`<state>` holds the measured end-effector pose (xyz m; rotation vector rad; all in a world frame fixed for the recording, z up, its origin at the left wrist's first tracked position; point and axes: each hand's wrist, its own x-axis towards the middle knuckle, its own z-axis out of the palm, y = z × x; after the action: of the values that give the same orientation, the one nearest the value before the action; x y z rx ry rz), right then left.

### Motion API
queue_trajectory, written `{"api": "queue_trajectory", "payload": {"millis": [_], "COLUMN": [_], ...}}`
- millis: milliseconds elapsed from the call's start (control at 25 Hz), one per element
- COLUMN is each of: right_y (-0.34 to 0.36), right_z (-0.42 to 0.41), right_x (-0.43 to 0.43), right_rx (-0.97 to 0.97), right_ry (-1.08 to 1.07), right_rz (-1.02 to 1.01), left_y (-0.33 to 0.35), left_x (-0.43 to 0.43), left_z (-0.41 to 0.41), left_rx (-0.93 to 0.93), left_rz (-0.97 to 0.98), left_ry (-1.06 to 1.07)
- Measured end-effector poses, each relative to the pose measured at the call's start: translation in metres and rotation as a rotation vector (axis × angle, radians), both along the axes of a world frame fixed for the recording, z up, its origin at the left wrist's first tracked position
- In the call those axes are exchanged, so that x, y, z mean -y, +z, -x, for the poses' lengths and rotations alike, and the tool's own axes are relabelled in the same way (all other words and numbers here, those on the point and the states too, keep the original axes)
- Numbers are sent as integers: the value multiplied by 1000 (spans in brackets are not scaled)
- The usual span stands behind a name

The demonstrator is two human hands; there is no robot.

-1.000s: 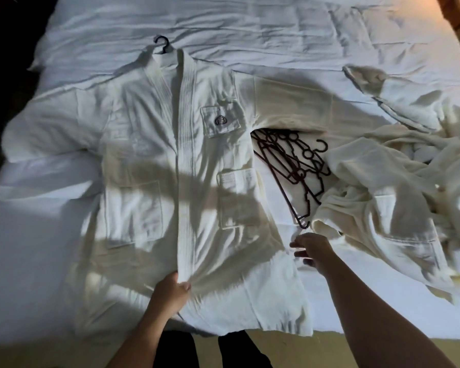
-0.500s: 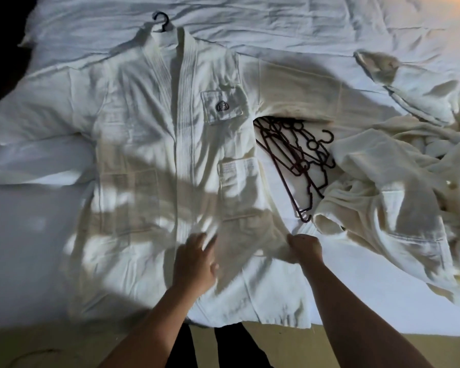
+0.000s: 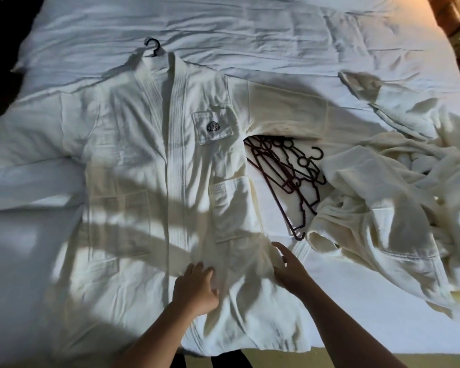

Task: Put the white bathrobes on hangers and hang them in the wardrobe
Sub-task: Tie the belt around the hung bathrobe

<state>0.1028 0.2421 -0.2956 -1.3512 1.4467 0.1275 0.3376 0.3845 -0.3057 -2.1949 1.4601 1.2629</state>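
Robe place: the white bathrobe (image 3: 133,160) lies flat, front up, on the bed (image 3: 250,35) before you.
Robe axis: its length runs straight away from you, collar far, hem at the bed's near edge. A dark hanger hook (image 3: 152,46) pokes out past the collar.
Your left hand (image 3: 194,288): released, fingers slack, resting on the lower front panel.
Your right hand (image 3: 287,269): released, fingers spread, touching the robe's side edge.
Writing: the pocket emblem (image 3: 213,126) is a dark swirl with no legible letters.
Nearby: spare hangers (image 3: 284,171) lie between this robe and a crumpled heap of robes (image 3: 383,208).

head camera, sole view: wide-angle, close above bed (image 3: 250,30) edge at 6 o'clock, facing down toward 12.
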Motion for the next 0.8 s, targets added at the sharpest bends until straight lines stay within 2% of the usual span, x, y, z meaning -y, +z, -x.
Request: {"api": "queue_trajectory", "payload": {"millis": [80, 120, 200, 240, 320, 360, 480, 520, 600, 720, 800], "right_y": [-15, -18, -20, -18, -26, -31, -39, -35, -31, -13, -6], "right_z": [-12, -21, -42, -53, -66, -70, -74, -72, -61, -51, -47], "right_x": [9, 14, 23, 27, 31, 30, 25, 26, 24, 22, 21], "right_rx": [-231, -273, -263, -221, -201, -233, -339, -386, -465, -461, -428], "right_ry": [58, 44, 169, 251, 399, 469, 399, 318, 206, 304, 310], "right_rz": [183, 229, 173, 80, -20, 1, 258, 252, 76, -189, -191], "left_y": [0, -2, -6, -7, -6, -6, -1, 0, 3, 6, 9], "left_x": [12, 15, 19, 22, 27, 28, 31, 30, 30, 29, 28], "left_z": [1, 2, 3, 1, -3, -7, -16, -17, -17, -11, 0], "left_rx": [-38, -30, 0, -9, -72, -109, -166, -168, -173, -191, -188], "left_rz": [-32, -44, -54, -59, -78, -87, -110, -117, -134, -148, -114], "left_ry": [53, 39, 1, 6, 47, 66, 88, 86, 83, 85, 80]}}
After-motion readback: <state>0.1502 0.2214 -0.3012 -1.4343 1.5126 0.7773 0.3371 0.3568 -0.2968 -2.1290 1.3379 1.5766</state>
